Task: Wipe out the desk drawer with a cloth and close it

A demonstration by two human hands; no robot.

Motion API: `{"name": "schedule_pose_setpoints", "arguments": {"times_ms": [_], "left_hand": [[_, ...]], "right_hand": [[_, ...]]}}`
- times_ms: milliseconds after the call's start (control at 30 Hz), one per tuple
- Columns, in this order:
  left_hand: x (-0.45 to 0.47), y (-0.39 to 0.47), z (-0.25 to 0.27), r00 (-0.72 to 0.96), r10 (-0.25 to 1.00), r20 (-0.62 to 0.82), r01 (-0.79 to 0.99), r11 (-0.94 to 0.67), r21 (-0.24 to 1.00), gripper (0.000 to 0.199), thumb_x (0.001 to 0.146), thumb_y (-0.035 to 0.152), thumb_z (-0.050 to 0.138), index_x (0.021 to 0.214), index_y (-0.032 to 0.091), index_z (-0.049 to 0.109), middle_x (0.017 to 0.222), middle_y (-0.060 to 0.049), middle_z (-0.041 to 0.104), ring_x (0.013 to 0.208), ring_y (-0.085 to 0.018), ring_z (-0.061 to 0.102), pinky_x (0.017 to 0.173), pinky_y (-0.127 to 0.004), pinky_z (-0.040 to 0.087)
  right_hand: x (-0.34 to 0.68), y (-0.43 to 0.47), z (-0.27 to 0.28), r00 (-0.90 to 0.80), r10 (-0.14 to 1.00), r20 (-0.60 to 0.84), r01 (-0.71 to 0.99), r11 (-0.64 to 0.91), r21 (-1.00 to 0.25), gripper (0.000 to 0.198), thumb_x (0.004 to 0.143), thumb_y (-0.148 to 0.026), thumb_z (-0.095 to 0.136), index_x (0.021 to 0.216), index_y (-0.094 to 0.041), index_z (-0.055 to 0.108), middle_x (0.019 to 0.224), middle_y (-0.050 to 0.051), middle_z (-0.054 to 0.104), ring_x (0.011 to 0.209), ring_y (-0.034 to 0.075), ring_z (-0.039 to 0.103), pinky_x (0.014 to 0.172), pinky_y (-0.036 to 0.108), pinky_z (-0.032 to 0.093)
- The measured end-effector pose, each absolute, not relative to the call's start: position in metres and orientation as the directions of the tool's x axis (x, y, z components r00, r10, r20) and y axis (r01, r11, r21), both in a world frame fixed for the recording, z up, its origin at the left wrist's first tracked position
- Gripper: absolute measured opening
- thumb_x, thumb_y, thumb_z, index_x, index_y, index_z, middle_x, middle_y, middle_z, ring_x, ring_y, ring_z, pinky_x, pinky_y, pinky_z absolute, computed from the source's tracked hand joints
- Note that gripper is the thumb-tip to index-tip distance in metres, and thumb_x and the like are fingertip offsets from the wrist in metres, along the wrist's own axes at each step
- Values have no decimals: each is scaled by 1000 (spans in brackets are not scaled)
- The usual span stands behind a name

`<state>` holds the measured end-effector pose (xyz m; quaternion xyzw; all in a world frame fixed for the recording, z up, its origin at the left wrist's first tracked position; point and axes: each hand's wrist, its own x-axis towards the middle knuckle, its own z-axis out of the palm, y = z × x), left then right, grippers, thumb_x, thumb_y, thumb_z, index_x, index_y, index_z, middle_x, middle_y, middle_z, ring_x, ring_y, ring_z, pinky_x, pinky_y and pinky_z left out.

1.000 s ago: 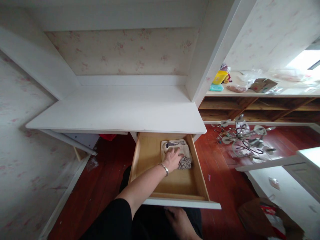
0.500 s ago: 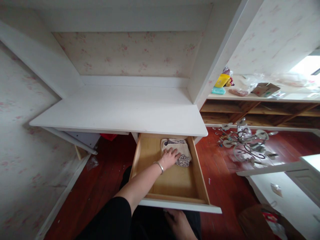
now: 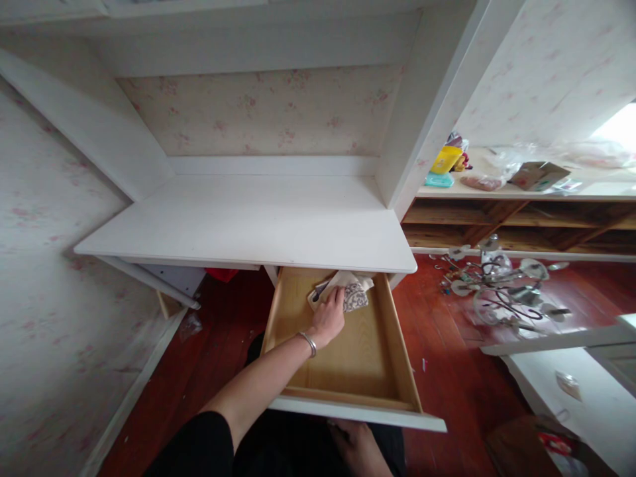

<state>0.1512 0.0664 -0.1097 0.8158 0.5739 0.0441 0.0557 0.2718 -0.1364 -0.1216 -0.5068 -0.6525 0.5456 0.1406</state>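
My left hand [image 3: 328,318], with a silver bracelet at the wrist, reaches into the pulled-out wooden drawer [image 3: 342,371]. Its fingers are closed on a folded cloth [image 3: 356,296], cream with a dark scroll pattern, bunched near the back of the drawer. Part of the cloth is hidden by the hand. Below the white drawer front, close to my dark clothing, is my right hand [image 3: 362,449]; its fingers are mostly in shadow, so I cannot make out whether it grips anything.
Above the drawer spreads a white desk [image 3: 258,215] with a hutch. On the red wooden floor at right lies a chandelier [image 3: 507,281]. Behind it, a low shelf [image 3: 462,213] carries bags and a cardboard box [image 3: 539,175]. A brown bag [image 3: 521,447] stands at lower right.
My left hand has gone from lying spread on the cloth to gripping it. The cloth is now bunched and has shifted left and back. My right hand stays below the drawer front.
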Motion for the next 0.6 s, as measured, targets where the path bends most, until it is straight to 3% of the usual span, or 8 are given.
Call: {"name": "schedule_pose_setpoints", "arguments": {"times_ms": [100, 167, 233, 333, 467, 600], "left_hand": [[169, 71, -113, 513, 848, 133, 842, -528, 115, 62, 90, 10, 31, 149, 28, 22, 155, -8, 27, 136, -27, 34, 102, -44, 40], [179, 81, -117, 690, 715, 115, 711, -699, 79, 54, 93, 14, 30, 145, 30, 31, 156, -2, 26, 142, -26, 22, 113, -49, 25], [186, 94, -122, 780, 624, 39, 617, -779, 117, 47, 96, 16, 27, 140, 28, 40, 153, -1, 32, 143, -21, 21, 117, -48, 15], [189, 118, -124, 788, 614, -44, 608, -765, 213, 41, 96, 16, 29, 131, 22, 51, 146, -3, 44, 140, -17, 27, 118, -43, 14], [174, 134, -118, 753, 653, -75, 638, -698, 327, 35, 93, 12, 35, 116, 18, 60, 139, -4, 51, 138, -22, 31, 115, -42, 17], [141, 121, -105, 618, 778, -112, 715, -498, 491, 29, 87, 12, 43, 106, 21, 63, 138, -4, 52, 137, -25, 32, 113, -46, 21]], "right_hand": [[272, -136, -123, -452, 811, -371, 510, -106, -854, 46, 93, -52, 38, 111, -26, 71, 115, 5, 70, 110, 28, 60, 98, 38, 42], [272, -137, -123, -445, 814, -372, 518, -105, -849, 42, 93, -47, 40, 108, -26, 72, 113, 5, 70, 108, 27, 62, 95, 36, 44], [272, -138, -123, -434, 820, -374, 527, -106, -843, 38, 93, -42, 42, 104, -25, 73, 112, 5, 71, 107, 26, 62, 93, 34, 45], [273, -138, -121, -421, 828, -370, 526, -109, -843, 33, 92, -35, 43, 104, -25, 73, 111, 5, 71, 110, 25, 62, 94, 32, 44], [275, -138, -119, -425, 822, -379, 517, -123, -847, 32, 92, -31, 45, 105, -26, 73, 110, 4, 72, 111, 24, 61, 95, 32, 44], [277, -137, -125, -447, 815, -369, 514, -103, -852, 33, 93, -35, 43, 107, -27, 72, 116, 4, 69, 114, 25, 60, 97, 33, 42]]}}
